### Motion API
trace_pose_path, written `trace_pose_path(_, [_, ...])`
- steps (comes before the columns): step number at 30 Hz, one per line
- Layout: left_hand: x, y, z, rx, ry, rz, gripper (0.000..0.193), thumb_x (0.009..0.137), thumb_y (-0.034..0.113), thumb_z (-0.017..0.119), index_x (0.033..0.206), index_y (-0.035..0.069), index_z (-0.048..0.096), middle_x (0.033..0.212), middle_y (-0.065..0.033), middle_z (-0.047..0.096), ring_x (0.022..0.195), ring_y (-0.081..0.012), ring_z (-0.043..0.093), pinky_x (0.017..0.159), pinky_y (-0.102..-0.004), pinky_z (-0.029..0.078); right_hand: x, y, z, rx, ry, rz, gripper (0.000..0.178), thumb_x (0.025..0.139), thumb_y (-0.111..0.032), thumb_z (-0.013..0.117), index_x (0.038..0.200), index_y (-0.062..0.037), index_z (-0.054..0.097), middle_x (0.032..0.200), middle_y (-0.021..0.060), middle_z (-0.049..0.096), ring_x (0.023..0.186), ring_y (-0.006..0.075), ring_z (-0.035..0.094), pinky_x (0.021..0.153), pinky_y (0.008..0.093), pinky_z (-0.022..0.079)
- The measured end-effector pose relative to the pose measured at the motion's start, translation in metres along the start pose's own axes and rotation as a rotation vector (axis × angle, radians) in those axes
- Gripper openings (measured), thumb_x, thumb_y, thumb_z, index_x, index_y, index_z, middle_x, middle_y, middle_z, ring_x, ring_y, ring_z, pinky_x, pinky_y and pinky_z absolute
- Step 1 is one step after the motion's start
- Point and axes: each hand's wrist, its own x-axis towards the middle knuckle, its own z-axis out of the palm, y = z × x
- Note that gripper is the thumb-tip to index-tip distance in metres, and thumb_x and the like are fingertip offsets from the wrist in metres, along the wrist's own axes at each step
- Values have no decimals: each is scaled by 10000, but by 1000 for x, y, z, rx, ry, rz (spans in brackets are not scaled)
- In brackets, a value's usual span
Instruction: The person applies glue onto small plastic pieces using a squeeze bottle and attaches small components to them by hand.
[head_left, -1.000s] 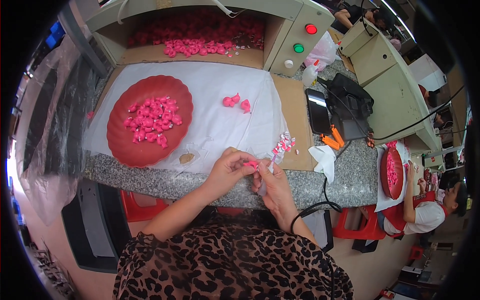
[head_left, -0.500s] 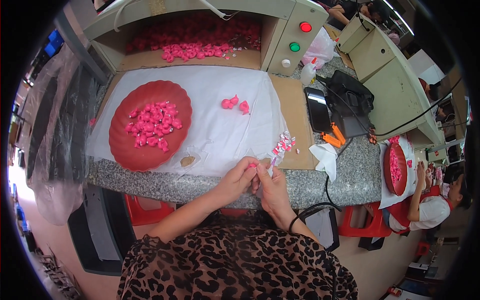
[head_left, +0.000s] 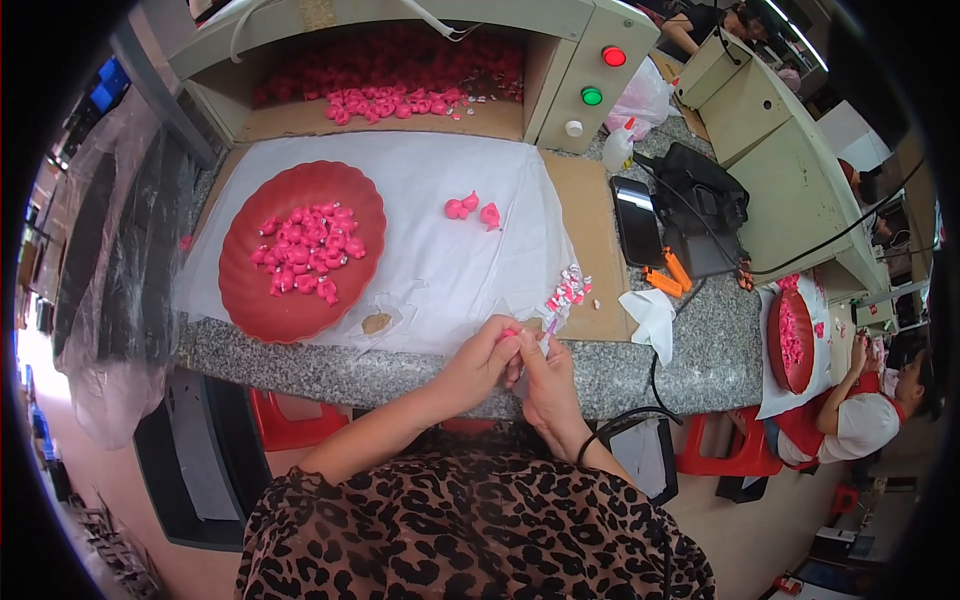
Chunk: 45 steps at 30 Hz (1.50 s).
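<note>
My left hand (head_left: 480, 358) and my right hand (head_left: 550, 385) meet at the front edge of the table, fingers closed and thumbs together. My left hand pinches a small pink molded piece (head_left: 511, 332), mostly covered by the fingers. From my right fist juts a slim tool with a purplish end (head_left: 551, 327); its kind is unclear. Just beyond lies a heap of pink and white scraps (head_left: 570, 288). A few loose pink pieces (head_left: 461, 207) rest farther off on white paper (head_left: 420, 270). At left, a red scalloped dish (head_left: 240, 285) holds a pile of similar pieces.
Behind the paper stands a beige cabinet (head_left: 565, 80) with a heap of pink pieces (head_left: 400, 100) inside. To the right are a phone (head_left: 637, 220), a black bag (head_left: 700, 200), orange-handled tools (head_left: 668, 275), crumpled tissue (head_left: 650, 320) and a glue bottle (head_left: 618, 148). A co-worker (head_left: 850, 420) sits far right.
My hands stay at the same spot, with only a slight shift of the fingers and the tool. At far right, the co-worker's hands have moved.
</note>
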Motion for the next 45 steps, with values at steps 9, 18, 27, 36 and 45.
trace_pose_path(9, [2,1,0,-141,-23,-44,227,911,244,349,1079,92,354,724,-26,448,567,-80,419,465,-178,305,6,-2,-7,116,12,93,200,846,-264,504,765,-81,505,583,-9,481,483,74,448,433,203,360])
trace_pose_path(18, [-9,-9,-10,-256,-9,0,264,908,266,350,1105,89,348,775,-29,453,530,-70,385,438,-178,298,4,-15,-4,112,21,188,200,826,-268,536,780,-74,519,575,-22,442,464,74,423,419,218,349])
trace_pose_path(27, [-23,3,-18,-414,137,-41,260,918,270,313,1083,82,384,766,-23,433,492,-68,338,424,-189,285,7,-21,-20,168,12,220,154,825,-198,515,782,-51,503,572,-11,429,467,87,420,422,229,348])
trace_pose_path(36, [-12,40,-58,-514,677,334,291,905,208,359,1144,43,353,851,-75,474,526,-90,406,438,-224,337,7,-25,-26,194,13,254,167,811,-192,485,800,-26,499,597,18,435,516,124,434,472,270,365])
trace_pose_path(45, [88,19,-86,766,874,148,505,787,233,563,1150,-48,355,810,-143,533,620,-193,531,546,-319,431,5,-26,-21,148,-56,181,200,825,-168,451,956,-18,463,706,70,501,605,167,505,559,293,434])
